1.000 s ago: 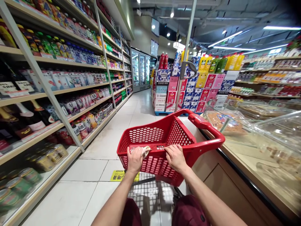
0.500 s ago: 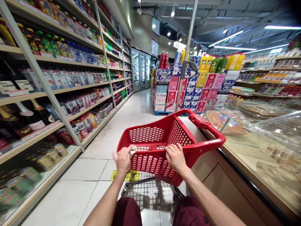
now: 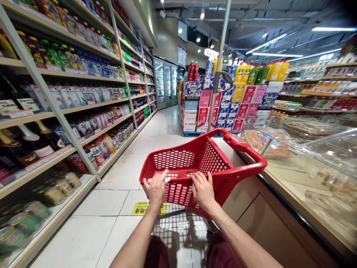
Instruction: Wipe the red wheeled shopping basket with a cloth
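"Red plastic shopping cart [image 3: 181, 182], turned sideways. Why like that?"

"My guess from the head feed: it puts the long near rim within reach of both hands. It's right in front of the knees, handle [image 3: 249, 150] out toward the glass display counter [image 3: 281, 216]."

"And the hands?"

"Left hand [image 3: 155, 190] is at the near rim, knuckles up, fingers bent down around a crumpled whitish scrap [image 3: 167, 180]. Cloth or tissue, too blurry for me, and I can't tell which fingers pinch it."

"Right one just parked?"

"Right hand [image 3: 203, 189] lies palm-down on the same rim, nearer the handle, fingers close together, thumb apart. Probably steadying the cart. I can't tell how firmly it grips, tbh. Both forearms reach up from below, angled inward."
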Demonstrator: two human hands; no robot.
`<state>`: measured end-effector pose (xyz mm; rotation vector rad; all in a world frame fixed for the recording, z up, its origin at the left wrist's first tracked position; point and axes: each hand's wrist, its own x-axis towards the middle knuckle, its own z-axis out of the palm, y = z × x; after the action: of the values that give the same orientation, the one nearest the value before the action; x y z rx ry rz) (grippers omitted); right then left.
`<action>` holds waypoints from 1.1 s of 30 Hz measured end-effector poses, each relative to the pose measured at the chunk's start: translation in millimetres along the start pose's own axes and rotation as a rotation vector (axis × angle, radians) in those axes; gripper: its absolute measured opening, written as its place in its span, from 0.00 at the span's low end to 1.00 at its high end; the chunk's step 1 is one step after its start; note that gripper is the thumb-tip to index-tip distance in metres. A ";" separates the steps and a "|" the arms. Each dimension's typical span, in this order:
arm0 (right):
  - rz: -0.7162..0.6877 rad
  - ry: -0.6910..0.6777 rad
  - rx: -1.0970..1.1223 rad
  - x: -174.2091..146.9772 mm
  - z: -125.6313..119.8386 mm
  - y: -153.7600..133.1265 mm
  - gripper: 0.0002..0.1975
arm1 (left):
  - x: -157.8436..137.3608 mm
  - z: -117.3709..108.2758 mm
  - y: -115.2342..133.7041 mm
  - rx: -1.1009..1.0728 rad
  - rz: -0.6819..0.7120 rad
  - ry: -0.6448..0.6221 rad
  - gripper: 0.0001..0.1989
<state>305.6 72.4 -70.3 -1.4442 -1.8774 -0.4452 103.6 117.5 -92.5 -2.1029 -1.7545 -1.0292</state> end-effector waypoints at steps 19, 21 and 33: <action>-0.005 -0.004 -0.016 -2.8 -6.2 9.1 0.17 | 1.4 -3.7 -0.2 -0.005 -0.038 -0.079 0.18; 0.014 -0.001 -0.023 -3.5 -4.7 7.8 0.17 | 0.5 -5.4 -8.4 0.033 -0.153 -0.032 0.19; 0.002 -0.012 -0.048 -6.4 -0.3 10.2 0.19 | 1.7 -3.7 -2.6 0.049 -0.111 -0.067 0.18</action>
<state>316.1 71.0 -76.1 -1.4830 -1.8863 -0.4848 99.9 117.4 -89.4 -2.0538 -1.9280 -0.9428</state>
